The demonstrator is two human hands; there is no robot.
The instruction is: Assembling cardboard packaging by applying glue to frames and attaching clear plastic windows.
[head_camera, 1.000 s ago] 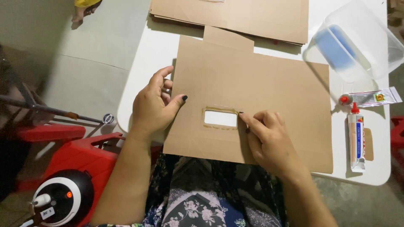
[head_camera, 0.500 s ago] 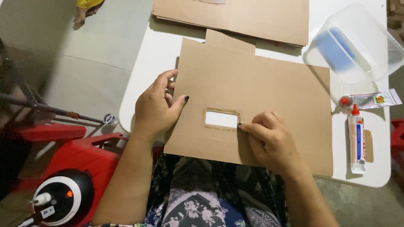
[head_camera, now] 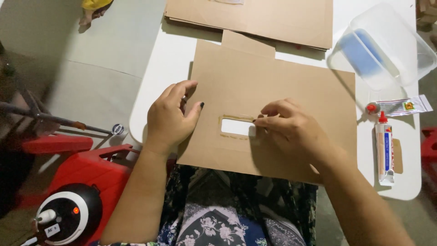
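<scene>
To the right of your right grip (head_camera: 291, 130), well apart, a glue bottle (head_camera: 384, 150) lies on the desk (head_camera: 173, 59): white, red cap, blue label strip. Just beyond it lies a small tube (head_camera: 400, 107), red-capped, with a white, red and yellow label. Farther beyond sits a clear plastic box (head_camera: 387, 45) with blue contents.

Item count, work area at the white surface (head_camera: 159, 91)

Two hands: left hand (head_camera: 169, 119), right hand (head_camera: 291, 130). One cardboard panel with one rectangular cut-out (head_camera: 236, 126). One stack of cardboard sheets (head_camera: 255, 18); number of sheets indeterminable. One clear plastic container (head_camera: 387, 45). Two glue tubes: upright-lying bottle (head_camera: 385, 148), small red-capped tube (head_camera: 398, 107). One red stool (head_camera: 86, 171).
</scene>
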